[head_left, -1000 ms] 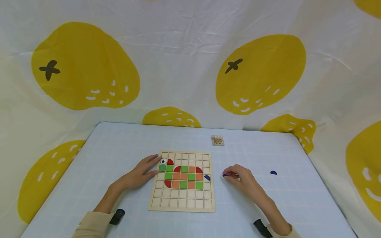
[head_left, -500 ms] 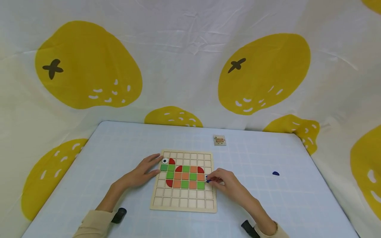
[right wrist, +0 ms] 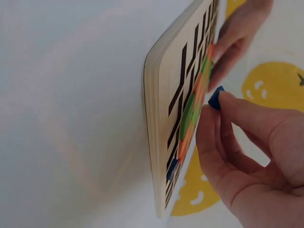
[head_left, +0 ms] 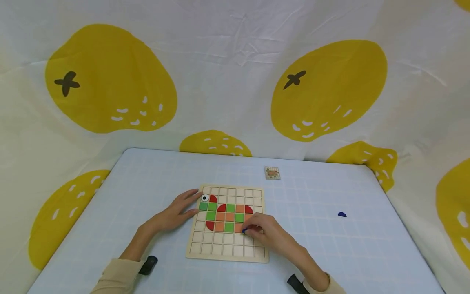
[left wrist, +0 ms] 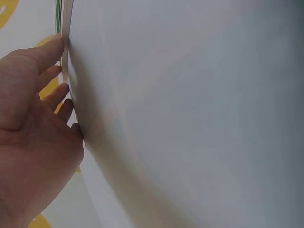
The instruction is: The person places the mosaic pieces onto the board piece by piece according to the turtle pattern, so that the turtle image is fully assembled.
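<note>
A wooden grid board (head_left: 227,250) lies on the table, with red, green and orange tiles and a round eye tile (head_left: 205,198) set in its cells. My left hand (head_left: 172,216) touches the board's left edge, fingers extended. Over the lower right of the tile pattern, my right hand (head_left: 268,232) pinches a small blue piece (right wrist: 216,98) between thumb and fingers, held off the board in the right wrist view. That view also shows a second blue piece (right wrist: 172,168) in a cell of the board; in the head view the right hand hides it.
A loose blue half-round piece (head_left: 342,214) lies on the table to the right. Behind the board is a small picture card (head_left: 272,173) with a gridded pattern. A white curtain with yellow fruit prints hangs beyond the table's far edge.
From the table right of the board, my right hand has moved left over the tiles, carrying the blue piece. My left hand keeps its place at the board's edge.
</note>
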Demonstrator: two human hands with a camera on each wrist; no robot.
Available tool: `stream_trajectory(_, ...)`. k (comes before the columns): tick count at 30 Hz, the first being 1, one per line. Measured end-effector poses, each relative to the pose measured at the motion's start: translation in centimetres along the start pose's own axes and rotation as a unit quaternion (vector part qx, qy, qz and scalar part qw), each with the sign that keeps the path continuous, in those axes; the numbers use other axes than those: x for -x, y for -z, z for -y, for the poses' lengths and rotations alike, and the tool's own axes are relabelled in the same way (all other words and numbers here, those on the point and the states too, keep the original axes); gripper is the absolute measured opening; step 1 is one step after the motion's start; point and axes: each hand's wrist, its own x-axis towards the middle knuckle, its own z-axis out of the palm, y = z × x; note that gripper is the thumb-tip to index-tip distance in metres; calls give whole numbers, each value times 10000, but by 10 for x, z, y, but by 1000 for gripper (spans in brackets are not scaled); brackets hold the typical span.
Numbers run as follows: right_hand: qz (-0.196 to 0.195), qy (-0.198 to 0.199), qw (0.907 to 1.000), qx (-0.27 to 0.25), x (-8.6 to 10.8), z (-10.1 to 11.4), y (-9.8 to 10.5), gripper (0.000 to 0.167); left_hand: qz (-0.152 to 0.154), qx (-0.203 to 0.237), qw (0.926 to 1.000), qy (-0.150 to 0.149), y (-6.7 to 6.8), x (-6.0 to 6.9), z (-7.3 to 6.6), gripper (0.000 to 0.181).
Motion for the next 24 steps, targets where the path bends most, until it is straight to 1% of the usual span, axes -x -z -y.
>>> stream_trajectory(7,233,-80,9991,-336,-6,4,-12,8,11,10,10000,-56,0,-1,0,61)
stream_trajectory(14,534,-202,9979,-291,-10,6,-20,5,7,-2,10000,-70,-1,-1,0,61)
stream_trajectory(19,528,-308,9980,-168,-9,7,-21,7,17,19,10000,-27,-1,-1,0,62)
stream_trajectory(24,431,-234,9988,15,-9,8,-21,6,14,28,10000,-14,0,0,-1,61)
